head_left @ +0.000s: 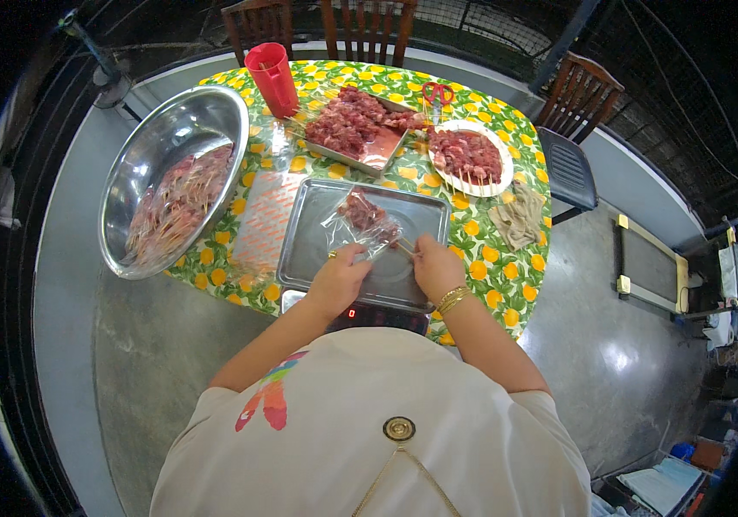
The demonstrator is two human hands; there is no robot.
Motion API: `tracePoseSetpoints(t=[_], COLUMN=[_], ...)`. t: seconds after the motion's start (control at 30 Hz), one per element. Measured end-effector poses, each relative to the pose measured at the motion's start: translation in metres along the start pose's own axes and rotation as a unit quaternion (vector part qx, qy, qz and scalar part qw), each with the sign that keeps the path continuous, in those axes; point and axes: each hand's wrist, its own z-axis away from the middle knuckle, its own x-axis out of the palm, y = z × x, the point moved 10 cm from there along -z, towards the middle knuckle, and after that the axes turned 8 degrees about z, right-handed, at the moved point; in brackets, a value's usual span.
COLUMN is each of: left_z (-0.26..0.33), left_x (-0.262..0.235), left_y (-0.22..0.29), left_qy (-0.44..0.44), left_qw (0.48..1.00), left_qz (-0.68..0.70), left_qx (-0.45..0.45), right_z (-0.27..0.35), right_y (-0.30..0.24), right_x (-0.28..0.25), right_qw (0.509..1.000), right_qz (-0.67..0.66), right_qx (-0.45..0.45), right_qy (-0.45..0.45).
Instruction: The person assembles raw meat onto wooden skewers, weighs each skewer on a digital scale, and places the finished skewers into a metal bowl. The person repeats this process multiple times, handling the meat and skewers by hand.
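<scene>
Raw meat skewers [364, 209] in a clear plastic bag [377, 245] are held over a metal tray [300, 246]. My left hand [340, 281] pinches the near left edge of the bag. My right hand [438, 270] is closed around the stick ends that stick out of the bag's right side. Beneath the tray sits a digital scale [378, 318] with a lit red display, close to my body. To the tray's left lies a stack of flat clear bags [267, 220] with orange print.
A steel basin [229, 112] at left holds bagged skewers. Behind the tray stand a red pitcher [272, 82], a rectangular pan [367, 166] of skewered meat and red scissors [438, 93]. At right are a white oval plate [502, 146] with skewers and a crumpled cloth [516, 215].
</scene>
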Motion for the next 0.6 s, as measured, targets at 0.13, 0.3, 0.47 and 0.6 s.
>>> tracePoseSetpoints(t=[0.13,0.3,0.47,0.6], left_z=[-0.001,-0.002,-0.009,-0.012], left_x=[-0.002,-0.009,-0.017,-0.024], left_y=[0.005,0.010,0.009,0.011], left_qy=[-0.002,-0.002,-0.021,-0.028], left_qw=[0.999,0.996,0.997,0.995], left_qz=[-0.043,-0.083,-0.070,-0.095], left_qx=[0.030,0.017,0.020,0.027], right_z=[0.000,-0.055,-0.128,-0.165], right_y=[-0.004,0.060,0.203,0.255], right_x=[-0.007,-0.035,-0.044,-0.018], right_qw=[0.998,0.998,0.972,0.961], right_qz=[0.006,-0.018,0.010,0.051], right_qx=[0.000,0.059,0.215,0.268], right_qy=[-0.056,-0.026,0.093,0.051])
